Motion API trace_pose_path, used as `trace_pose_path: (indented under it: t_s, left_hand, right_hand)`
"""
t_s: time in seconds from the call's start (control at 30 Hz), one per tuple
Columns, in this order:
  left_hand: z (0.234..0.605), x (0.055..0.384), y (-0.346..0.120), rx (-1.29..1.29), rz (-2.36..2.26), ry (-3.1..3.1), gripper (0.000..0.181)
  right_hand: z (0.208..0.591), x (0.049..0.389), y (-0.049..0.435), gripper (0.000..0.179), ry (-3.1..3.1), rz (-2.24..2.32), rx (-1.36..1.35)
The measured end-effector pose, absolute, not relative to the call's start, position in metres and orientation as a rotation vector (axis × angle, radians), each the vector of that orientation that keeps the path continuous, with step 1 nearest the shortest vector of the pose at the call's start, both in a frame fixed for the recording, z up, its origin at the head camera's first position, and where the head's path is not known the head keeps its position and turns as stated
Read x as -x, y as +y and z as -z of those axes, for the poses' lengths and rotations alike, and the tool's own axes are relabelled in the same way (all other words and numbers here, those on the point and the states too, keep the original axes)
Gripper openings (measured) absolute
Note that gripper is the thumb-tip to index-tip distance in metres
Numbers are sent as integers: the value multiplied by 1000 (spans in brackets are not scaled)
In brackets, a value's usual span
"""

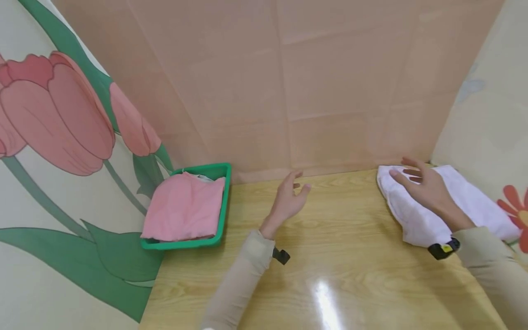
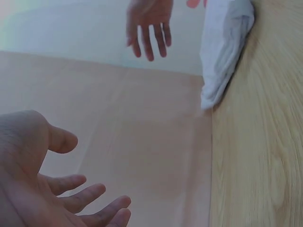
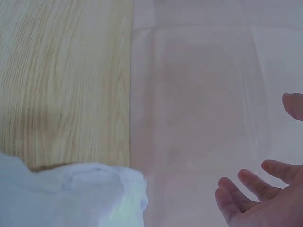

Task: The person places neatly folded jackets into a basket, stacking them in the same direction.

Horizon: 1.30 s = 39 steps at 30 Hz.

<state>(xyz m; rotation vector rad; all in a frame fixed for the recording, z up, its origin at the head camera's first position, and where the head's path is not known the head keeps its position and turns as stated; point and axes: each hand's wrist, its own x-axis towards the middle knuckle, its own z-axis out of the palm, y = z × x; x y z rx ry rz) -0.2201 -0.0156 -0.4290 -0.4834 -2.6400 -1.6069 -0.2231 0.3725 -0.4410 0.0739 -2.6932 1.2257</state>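
My left hand (image 1: 287, 198) hovers over the middle of the wooden table, fingers relaxed and thumb apart, with nothing in it. Above the white folded cloth (image 1: 398, 201) on the right, my right hand (image 1: 426, 185) hangs with loosely bent fingers and holds nothing. The right wrist view shows the white cloth (image 3: 94, 194) below and apart from the right hand's fingers (image 3: 258, 184). At the left of the table, a pink folded cloth (image 1: 185, 206) lies in a green plastic basket (image 1: 224, 206), with a bit of whitish fabric behind it.
The wooden table (image 1: 330, 247) meets a hanging pinkish-brown sheet (image 1: 330, 91) at its back edge. A wall with painted tulips (image 1: 62, 105) stands close to the basket on the left. Another wall with a red flower (image 1: 521, 213) borders the right side.
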Motion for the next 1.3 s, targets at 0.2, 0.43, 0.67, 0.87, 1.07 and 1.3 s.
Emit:
trace_pose_path:
  t_s: [0.2, 0.43, 0.67, 0.87, 1.07, 1.3]
  left_hand:
    - [430, 221, 6, 513, 1635, -2650, 56]
    - [433, 220, 27, 534, 1655, -2658, 54]
    - [439, 217, 46, 505, 1683, -2660, 53]
    - [451, 217, 75, 559, 1686, -2659, 55]
    - [464, 215, 95, 513, 1672, -2682, 52]
    - [484, 218, 119, 419, 1770, -2671, 48]
  right_hand:
    - [443, 221, 394, 84, -2719, -1192, -21]
    - [445, 220, 420, 85, -2713, -1175, 26]
    - [448, 220, 450, 87, -2751, -1100, 77]
    - [457, 214, 491, 89, -2730, -933, 161]
    - [479, 209, 520, 92, -2751, -883, 230]
    - [499, 214, 538, 91, -2816, -740, 198]
